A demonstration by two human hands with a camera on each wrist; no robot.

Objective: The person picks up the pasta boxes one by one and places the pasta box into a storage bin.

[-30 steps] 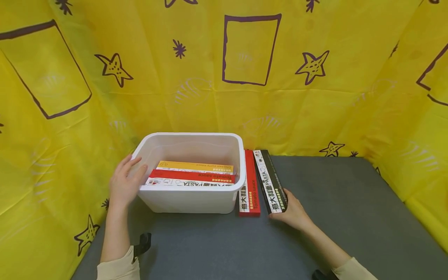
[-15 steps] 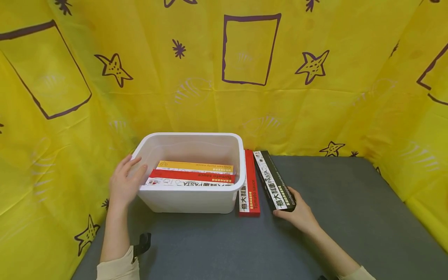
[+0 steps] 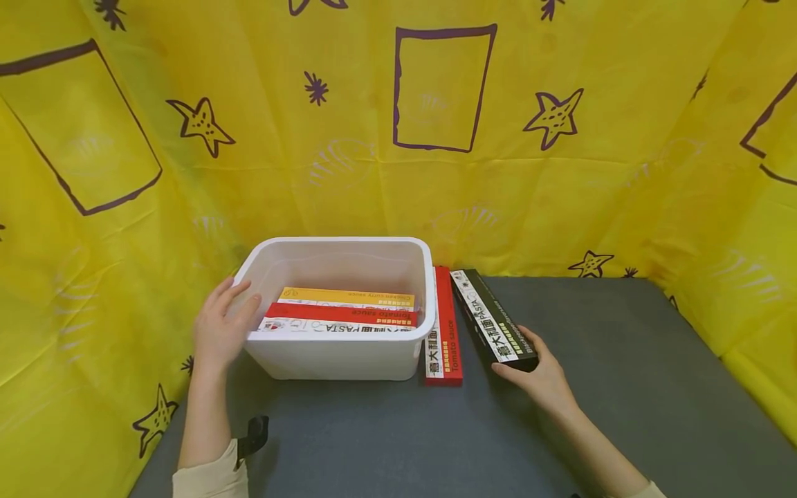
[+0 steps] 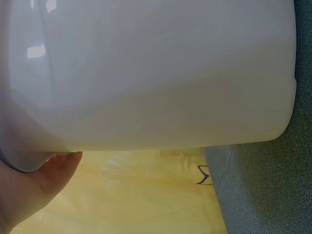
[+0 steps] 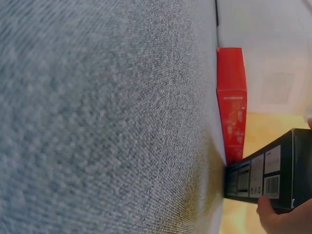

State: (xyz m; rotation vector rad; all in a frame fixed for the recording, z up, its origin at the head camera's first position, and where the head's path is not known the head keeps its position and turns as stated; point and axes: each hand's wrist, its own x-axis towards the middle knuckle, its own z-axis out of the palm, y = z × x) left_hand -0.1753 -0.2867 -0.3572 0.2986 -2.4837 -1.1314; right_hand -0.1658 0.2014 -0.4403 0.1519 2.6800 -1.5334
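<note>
My left hand [image 3: 221,325] grips the left rim of a white plastic bin [image 3: 330,358]; in the left wrist view the bin's wall [image 4: 146,83] fills most of the picture, with a finger curled at the rim. Inside the bin lie a red tomato sauce pasta box [image 3: 342,313] and a yellow chicken curry one [image 3: 349,296]. My right hand [image 3: 544,384] holds the near end of a black pasta box [image 3: 495,315], thumb on its left side. That near end is raised and the far end sits low, as the right wrist view of the black box [image 5: 258,173] shows.
Another red tomato sauce box [image 3: 450,332] lies on the dark grey table [image 3: 386,436], close against the bin's right side. Yellow patterned cloth [image 3: 349,173] hangs behind and along both sides.
My right hand has swung the near end of the black pasta box to the right and up, away from the red box. The left hand stays on the bin's rim.
</note>
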